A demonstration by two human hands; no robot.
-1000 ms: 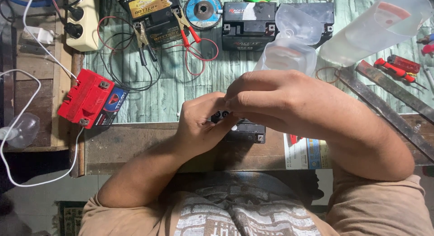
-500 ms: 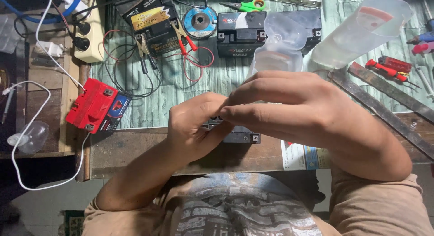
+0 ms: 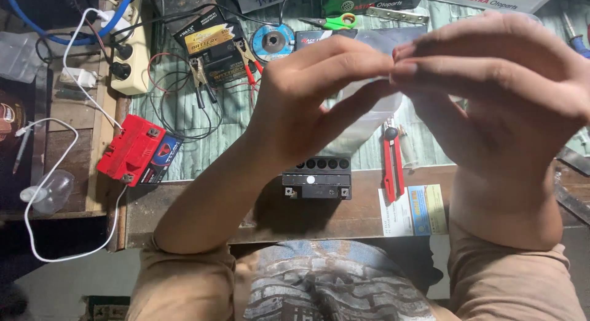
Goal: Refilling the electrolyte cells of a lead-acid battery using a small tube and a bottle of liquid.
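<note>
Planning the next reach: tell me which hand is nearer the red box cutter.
Right. The right hand is raised just right of the red box cutter; the left hand is raised farther off, to its left.

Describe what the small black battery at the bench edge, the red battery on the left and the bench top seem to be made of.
Black battery: likely moulded matt plastic, with a row of round filler holes on top. Red battery: glossy plastic casing, with metal-looking terminals. Bench top: worn wood at the edge; pale green wood-grain sheet behind, perhaps vinyl.
</note>
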